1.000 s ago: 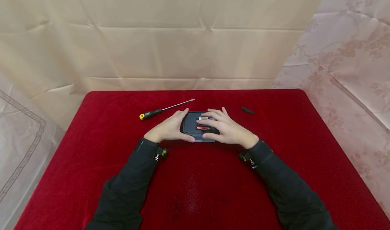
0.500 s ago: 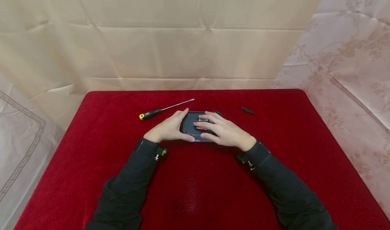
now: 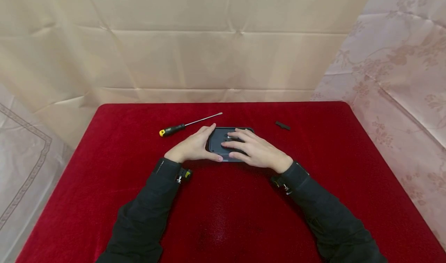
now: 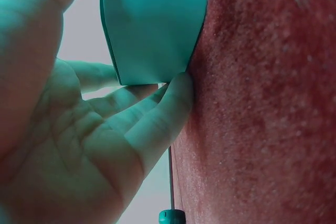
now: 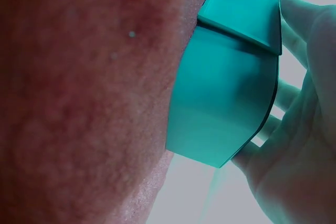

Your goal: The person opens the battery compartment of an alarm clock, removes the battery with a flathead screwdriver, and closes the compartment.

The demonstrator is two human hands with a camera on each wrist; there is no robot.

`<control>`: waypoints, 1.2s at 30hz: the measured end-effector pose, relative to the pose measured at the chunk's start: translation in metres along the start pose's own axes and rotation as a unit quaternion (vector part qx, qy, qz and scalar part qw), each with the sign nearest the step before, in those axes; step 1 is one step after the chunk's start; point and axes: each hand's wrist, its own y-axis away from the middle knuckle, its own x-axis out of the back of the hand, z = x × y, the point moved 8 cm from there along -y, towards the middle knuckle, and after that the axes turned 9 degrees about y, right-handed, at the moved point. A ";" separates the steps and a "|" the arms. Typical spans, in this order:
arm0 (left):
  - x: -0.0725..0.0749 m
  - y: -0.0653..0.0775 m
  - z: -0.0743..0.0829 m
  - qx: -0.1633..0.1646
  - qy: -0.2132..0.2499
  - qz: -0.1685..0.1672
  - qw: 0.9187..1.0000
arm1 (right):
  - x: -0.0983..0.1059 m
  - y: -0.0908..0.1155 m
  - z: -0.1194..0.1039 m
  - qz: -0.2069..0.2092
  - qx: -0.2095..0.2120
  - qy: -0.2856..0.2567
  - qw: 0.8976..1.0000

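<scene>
A dark grey plastic device (image 3: 216, 141) lies on the red cloth with its recessed side up. My left hand (image 3: 192, 145) grips its left end, fingers along the far side and thumb on the near edge. My right hand (image 3: 260, 150) lies over the right part, its fingers extended across the recess and its thumb at the near side. Between those fingers shows a small pale piece of a battery (image 3: 232, 136); the rest of the recess is hidden under the hand. In the right wrist view, the near wall of the device (image 5: 223, 93) stands beside the palm.
A flat-blade screwdriver (image 3: 173, 130) with a black and yellow handle lies beyond my left hand. Off to the far right rests a small dark strip-shaped cover (image 3: 282, 126). The red cloth (image 3: 216, 212) reaches to the table's back edge, with cream drapery behind.
My right hand has shifted slightly left and lower over the device. The red battery visible before is now covered by its fingers. The left hand has kept its grip in place.
</scene>
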 end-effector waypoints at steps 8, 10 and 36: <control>0.001 -0.001 0.000 0.002 -0.001 0.003 1.000 | -0.001 0.000 0.000 -0.004 0.001 0.027 1.000; 0.001 -0.001 0.000 0.001 0.000 0.002 1.000 | -0.002 0.000 0.000 -0.009 -0.006 0.029 1.000; 0.001 0.000 0.000 0.001 -0.001 -0.002 1.000 | 0.012 -0.003 0.000 0.066 0.007 -0.015 0.998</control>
